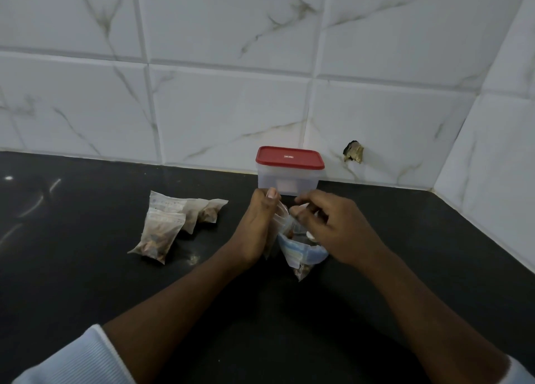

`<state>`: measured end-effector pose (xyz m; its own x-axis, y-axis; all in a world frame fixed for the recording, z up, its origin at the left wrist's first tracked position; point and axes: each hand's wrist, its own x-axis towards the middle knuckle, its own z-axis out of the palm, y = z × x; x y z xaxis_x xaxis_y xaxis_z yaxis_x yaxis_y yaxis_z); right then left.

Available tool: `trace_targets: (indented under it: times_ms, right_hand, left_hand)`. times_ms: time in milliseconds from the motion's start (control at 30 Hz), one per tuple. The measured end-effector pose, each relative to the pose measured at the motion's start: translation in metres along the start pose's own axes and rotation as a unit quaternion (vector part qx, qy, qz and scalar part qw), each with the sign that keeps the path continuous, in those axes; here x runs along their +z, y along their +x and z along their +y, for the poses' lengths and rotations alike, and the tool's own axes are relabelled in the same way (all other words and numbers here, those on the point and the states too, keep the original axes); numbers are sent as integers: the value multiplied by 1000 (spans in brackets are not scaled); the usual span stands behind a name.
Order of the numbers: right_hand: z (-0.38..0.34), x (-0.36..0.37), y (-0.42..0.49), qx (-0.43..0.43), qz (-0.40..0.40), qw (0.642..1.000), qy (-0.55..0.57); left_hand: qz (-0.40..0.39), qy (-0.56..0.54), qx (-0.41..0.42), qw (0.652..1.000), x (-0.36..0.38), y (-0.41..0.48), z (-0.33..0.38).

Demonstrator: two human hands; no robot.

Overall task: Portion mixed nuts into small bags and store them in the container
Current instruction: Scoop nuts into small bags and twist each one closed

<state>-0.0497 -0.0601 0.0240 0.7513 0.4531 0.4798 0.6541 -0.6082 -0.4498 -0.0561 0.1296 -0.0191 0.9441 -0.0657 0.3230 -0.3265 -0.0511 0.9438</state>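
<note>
A clear plastic container (289, 181) with a red lid (289, 157) stands shut at the back of the black counter, by the tiled wall. Just in front of it my left hand (260, 224) grips a small clear bag (279, 215) by its edge. My right hand (333, 227) has curled fingers at that bag's mouth, above the large opened nut packet (301, 254). I cannot tell whether its fingertips hold nuts. To the left lie several filled small bags (165, 230) of mixed nuts.
The black counter (86, 268) meets white marble-look tiled walls at the back and right, forming a corner. A chipped hole (353, 151) shows in the wall right of the container. White sleeves (75, 363) sit at the bottom edge.
</note>
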Motion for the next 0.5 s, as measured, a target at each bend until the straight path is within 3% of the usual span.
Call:
trace_targets:
  times_ms: [100, 267, 333, 433, 500]
  right_hand:
    - [-8, 24, -1, -48, 2, 999, 2]
    - [-12, 29, -2, -95, 96, 990, 49]
    - [-13, 26, -3, -97, 80, 990, 62]
    - [-13, 32, -6, -105, -8, 994, 16]
    - [-14, 32, -6, -112, 53, 992, 26]
  left_hand:
    - [9, -13, 22, 1000, 4, 1, -1]
    - [150, -66, -13, 986, -3, 6, 9]
    - [198, -96, -29, 975, -9, 11, 12]
    - [239, -98, -28, 966, -16, 16, 14]
    - [241, -97, -34, 965, -19, 17, 13]
